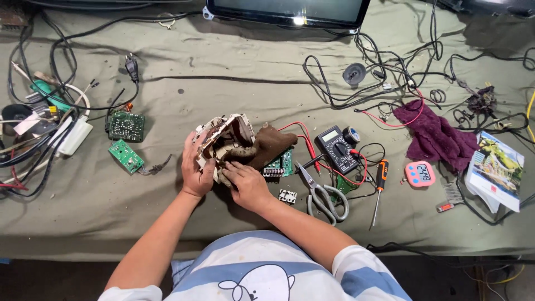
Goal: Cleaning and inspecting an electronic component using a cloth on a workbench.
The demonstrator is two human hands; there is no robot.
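Note:
A dirty white plastic housing stands tilted on the green cloth-covered table. My left hand grips its left side. My right hand presses a brown cloth against the housing's lower front. Part of the cloth trails to the right over a green circuit board. The inside of the housing is mostly hidden by the cloth and my fingers.
Scissors, a black multimeter with red leads, an orange-handled screwdriver, a pink digital clock, a purple rag and a booklet lie to the right. Two green circuit boards and tangled cables lie left. A screen stands at the back.

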